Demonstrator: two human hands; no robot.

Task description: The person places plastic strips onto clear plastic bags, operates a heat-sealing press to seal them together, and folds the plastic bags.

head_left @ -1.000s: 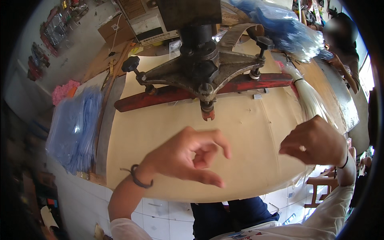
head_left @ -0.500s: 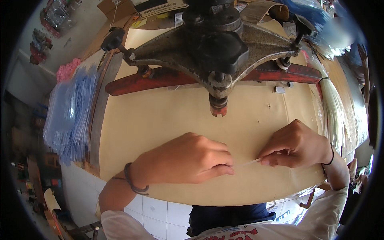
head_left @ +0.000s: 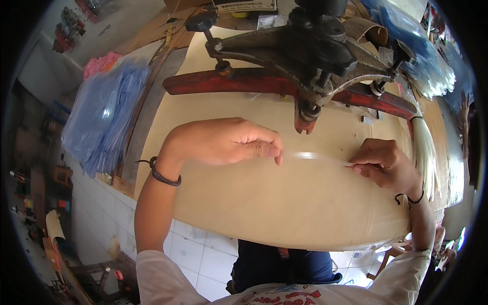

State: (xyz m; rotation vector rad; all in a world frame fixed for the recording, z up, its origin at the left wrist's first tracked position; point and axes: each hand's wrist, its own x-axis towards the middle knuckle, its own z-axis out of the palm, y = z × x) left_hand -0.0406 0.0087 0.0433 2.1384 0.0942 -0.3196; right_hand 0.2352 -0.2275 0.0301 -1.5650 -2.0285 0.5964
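Note:
A thin, clear plastic strip (head_left: 310, 155) stretches between my two hands above the tan sheet (head_left: 274, 203) on the table. My right hand (head_left: 384, 165) pinches its right end between thumb and fingers. At the other end, my left hand (head_left: 234, 142) is closed, with thumb and fingers together and the wrist bent; the strip blurs where it reaches these fingertips. Just beyond the strip is the press head, a dark metal bracket (head_left: 274, 46) with a red bar (head_left: 229, 80) and a notched red tip (head_left: 305, 124) pointing down.
A stack of bluish clear plastic sheets (head_left: 104, 114) lies at the left, with a pink bundle (head_left: 101, 65) behind it. Whitish strips (head_left: 426, 147) hang along the right side. A small metal block (head_left: 367, 120) sits near the red bar. More blue plastic (head_left: 422, 56) is at the far right.
Both hands have moved up toward the press in the view, with the strip between them. My left wrist has bent and its fingers now point downward. The view has shifted, moving the press rightward.

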